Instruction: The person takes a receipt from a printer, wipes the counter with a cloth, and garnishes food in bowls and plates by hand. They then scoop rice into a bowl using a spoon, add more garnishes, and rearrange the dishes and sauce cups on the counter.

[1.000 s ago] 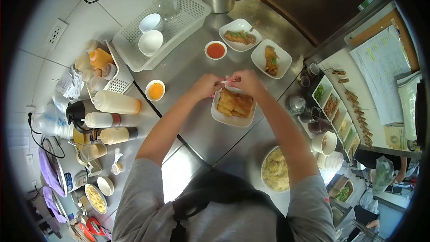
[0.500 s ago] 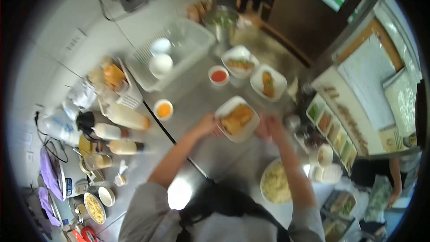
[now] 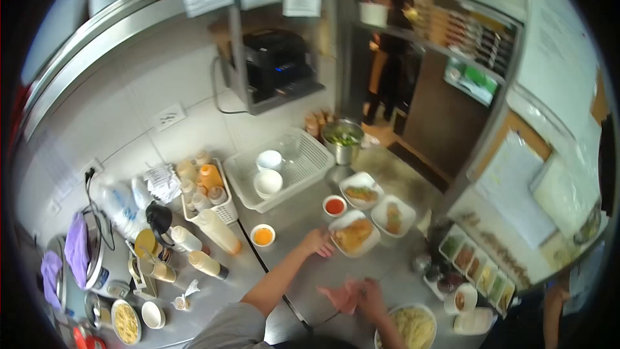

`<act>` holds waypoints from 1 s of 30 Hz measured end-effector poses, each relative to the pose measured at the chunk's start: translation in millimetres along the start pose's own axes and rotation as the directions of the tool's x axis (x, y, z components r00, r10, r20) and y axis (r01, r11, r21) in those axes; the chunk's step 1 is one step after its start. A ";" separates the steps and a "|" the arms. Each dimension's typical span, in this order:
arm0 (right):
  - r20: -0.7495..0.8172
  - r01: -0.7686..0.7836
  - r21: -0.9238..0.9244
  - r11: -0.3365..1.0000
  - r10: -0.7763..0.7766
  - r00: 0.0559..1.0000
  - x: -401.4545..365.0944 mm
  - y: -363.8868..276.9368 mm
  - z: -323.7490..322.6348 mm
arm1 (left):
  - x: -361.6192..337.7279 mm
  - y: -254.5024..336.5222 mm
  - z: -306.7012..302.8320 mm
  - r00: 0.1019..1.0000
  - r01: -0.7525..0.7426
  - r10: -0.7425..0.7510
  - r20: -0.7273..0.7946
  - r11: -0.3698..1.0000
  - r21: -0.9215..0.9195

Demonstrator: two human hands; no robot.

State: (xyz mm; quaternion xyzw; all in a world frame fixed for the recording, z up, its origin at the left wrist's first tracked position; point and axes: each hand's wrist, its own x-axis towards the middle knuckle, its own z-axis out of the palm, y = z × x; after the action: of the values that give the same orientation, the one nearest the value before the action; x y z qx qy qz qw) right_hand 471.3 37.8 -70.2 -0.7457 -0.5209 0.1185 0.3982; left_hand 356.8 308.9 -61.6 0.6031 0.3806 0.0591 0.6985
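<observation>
A white square dish (image 3: pixel 355 250) of golden fried food rests on the steel counter. My left hand (image 3: pixel 315 243) is just off its left edge, fingers loosely stretched out and holding nothing. Closer to me, my right hand (image 3: pixel 369 296) grips a pink cloth (image 3: pixel 341 296), which hangs out to the left of the fingers. Behind the dish stand two more white dishes with food, one (image 3: pixel 361 195) at the back and another (image 3: pixel 395 217) to the right. A small cup of red sauce (image 3: pixel 334 206) sits close by.
Left of centre are an orange-filled cup (image 3: pixel 262 236), squeeze bottles (image 3: pixel 216 231) and a white drying basket (image 3: pixel 284 184) with bowls. A metal pot (image 3: pixel 343 145) stands at the back. Front right is a bowl of shredded food (image 3: pixel 413 326), near a row of topping containers (image 3: pixel 478 265).
Both hands have come off the fried-food dish, which is now down on the counter. My right hand has drawn back towards me with the pink cloth. The view has tilted up.
</observation>
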 end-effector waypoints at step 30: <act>-0.422 -0.558 -0.496 0.665 0.377 0.825 6.3 213.8 -436.3 | -190.8 -100.4 129.7 0.919 -0.336 0.385 0.088 0.647 0.685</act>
State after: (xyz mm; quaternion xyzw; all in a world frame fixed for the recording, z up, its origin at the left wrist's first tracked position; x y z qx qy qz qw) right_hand 878.0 -192.0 63.6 -0.9500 -0.2567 -0.0615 0.1666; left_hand 263.0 75.4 -65.1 0.8793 0.2701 0.0712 0.3858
